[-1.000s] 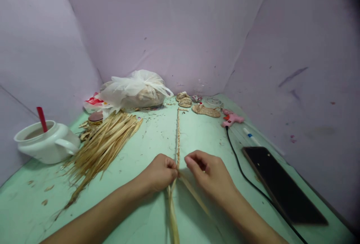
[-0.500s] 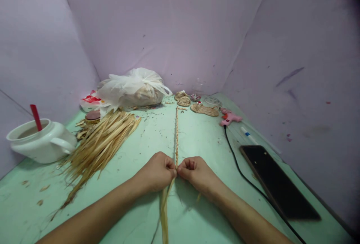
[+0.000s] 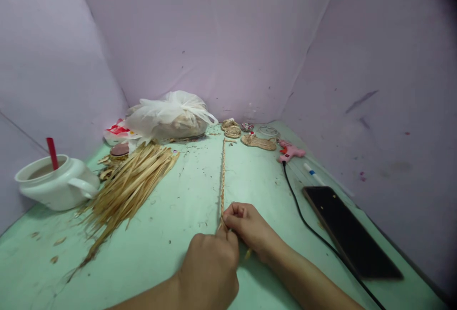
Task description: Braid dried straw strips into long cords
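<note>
1. Far to your left, a white, round-bellied pot (image 3: 59, 191) has a red stick (image 3: 52, 153) standing in it.
2. Just beside it, a fanned bundle of dry, straw-coloured flat strips (image 3: 132, 181) lies on the pale green tabletop (image 3: 189, 186).
3. Your left hand (image 3: 212, 265) is low, back of the hand up, knuckles forward, forearm coming in from below. Its fingertips are hidden at the braid's near end, so whether they grip cannot be told.
4. The thin, tan braid of plant fibre (image 3: 223, 176) lies on the tabletop straight ahead of your fingers, its long axis running away from you. Both hands meet at its near end, your right fingertips slightly farther up it.
5. Your right hand (image 3: 250, 224) reaches in from the right, thumb and forefinger pinched on the braid, other fingers curled, wrist angled inward. A yellowish strip end (image 3: 248, 254) shows beneath it.
6. Well apart on your right lies a black, flat, rectangular phone (image 3: 352, 231).
</note>
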The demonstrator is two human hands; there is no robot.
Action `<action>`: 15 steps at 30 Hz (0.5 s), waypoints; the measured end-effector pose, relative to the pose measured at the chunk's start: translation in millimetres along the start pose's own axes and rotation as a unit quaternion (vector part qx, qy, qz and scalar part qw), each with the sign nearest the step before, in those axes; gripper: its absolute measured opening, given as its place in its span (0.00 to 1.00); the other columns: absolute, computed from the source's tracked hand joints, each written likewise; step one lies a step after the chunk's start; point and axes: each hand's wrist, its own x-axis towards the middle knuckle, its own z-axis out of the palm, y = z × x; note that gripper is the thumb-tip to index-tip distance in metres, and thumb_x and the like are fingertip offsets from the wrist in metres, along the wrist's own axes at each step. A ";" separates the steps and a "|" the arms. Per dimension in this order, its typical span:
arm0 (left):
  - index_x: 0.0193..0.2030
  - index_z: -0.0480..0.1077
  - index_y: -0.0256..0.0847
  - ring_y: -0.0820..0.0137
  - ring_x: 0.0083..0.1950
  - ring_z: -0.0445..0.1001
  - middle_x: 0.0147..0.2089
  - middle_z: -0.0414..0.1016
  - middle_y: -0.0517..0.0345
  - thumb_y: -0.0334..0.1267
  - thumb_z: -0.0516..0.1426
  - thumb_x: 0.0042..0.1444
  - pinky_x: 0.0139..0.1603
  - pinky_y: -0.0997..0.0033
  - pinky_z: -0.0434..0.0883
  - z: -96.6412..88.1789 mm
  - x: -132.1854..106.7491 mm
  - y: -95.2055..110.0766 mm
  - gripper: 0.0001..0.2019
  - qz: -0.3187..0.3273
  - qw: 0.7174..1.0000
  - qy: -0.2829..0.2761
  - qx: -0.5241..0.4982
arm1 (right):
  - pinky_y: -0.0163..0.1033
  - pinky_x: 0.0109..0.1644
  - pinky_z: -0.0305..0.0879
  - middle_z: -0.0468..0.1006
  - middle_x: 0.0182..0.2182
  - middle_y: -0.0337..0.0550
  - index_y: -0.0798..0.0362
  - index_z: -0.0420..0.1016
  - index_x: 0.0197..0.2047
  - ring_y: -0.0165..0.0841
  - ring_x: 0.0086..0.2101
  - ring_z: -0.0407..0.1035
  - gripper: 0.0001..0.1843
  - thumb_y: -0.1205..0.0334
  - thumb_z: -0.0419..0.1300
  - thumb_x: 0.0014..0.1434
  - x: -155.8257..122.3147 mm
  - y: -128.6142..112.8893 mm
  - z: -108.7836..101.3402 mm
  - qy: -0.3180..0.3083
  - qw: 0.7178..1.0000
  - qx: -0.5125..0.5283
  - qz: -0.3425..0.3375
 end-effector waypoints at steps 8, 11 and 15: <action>0.38 0.66 0.38 0.75 0.22 0.67 0.29 0.70 0.57 0.38 0.50 0.49 0.24 0.75 0.62 -28.9 21.5 -25.5 0.11 -0.164 0.896 0.101 -0.399 | 0.29 0.20 0.44 0.60 0.11 0.30 0.55 0.60 0.19 0.20 0.15 0.49 0.05 0.71 0.53 0.42 -1.1 -3.7 -2.5 -0.011 0.999 -0.029 -0.011; 0.47 0.58 0.37 0.77 0.15 0.64 0.29 0.69 0.58 0.36 0.52 0.45 0.15 0.76 0.59 -26.8 31.1 -33.0 0.20 -0.229 0.771 -0.054 -0.591 | 0.29 0.21 0.46 0.62 0.13 0.32 0.56 0.60 0.20 0.20 0.16 0.51 0.05 0.69 0.53 0.44 -0.2 -4.3 -3.4 -0.030 0.999 -0.037 -0.024; 0.34 0.64 0.33 0.77 0.17 0.65 0.24 0.67 0.57 0.36 0.54 0.43 0.15 0.78 0.62 -14.1 37.0 -38.0 0.11 -0.185 0.692 -0.149 -0.682 | 0.29 0.23 0.49 0.63 0.13 0.32 0.55 0.60 0.22 0.22 0.17 0.55 0.04 0.69 0.52 0.45 4.0 -1.0 -5.4 -0.050 0.996 -0.053 -0.043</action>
